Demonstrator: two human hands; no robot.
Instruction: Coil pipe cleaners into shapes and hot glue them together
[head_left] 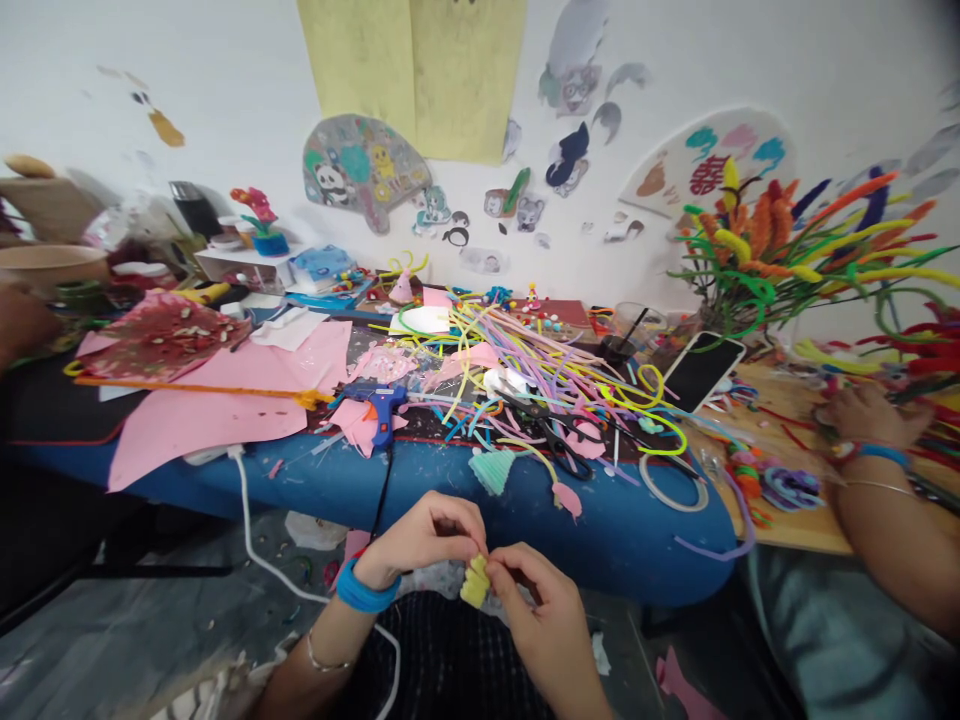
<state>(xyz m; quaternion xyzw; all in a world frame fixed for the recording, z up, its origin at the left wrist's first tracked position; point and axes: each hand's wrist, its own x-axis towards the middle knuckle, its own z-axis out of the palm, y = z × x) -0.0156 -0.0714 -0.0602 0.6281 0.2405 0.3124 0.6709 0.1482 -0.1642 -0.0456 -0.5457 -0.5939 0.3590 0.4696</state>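
Item: yellow coiled piece [475, 582], small, fuzzy, wound in stacked turns, apparently of pipe cleaner. Location: held off the table [615, 530], just in front of its near edge and below it, over the lap, about midway along that edge. Grip: the piece is pinched at its upper end between the fingertips of the left hand [420, 543] and the right hand [537, 602], both closed on it and meeting at the top turn; the lower turns hang free. A blue wristband [365, 592] is worn on the left wrist. Orientation: the long axis is set roughly upright, the top leaning slightly toward the right hand, the lower end pointed down at the lap. Risks, as judged: since only the top turn is gripped, the piece could slip and be lost on the littered floor [187, 610]; a hard pull at the tip could draw the turns open and spoil the coil. Nearby stock: glue gun [383, 405] near the near edge with its cord hung over it; scissors [560, 442] and a teal fringed piece [492, 470] at the same edge; loose pipe cleaners [517, 350] heaped at the centre; pink paper [202, 410] toward the left end; phone [703, 370] toward the right. A co-worker's hand [870, 415] is rested at the right end.
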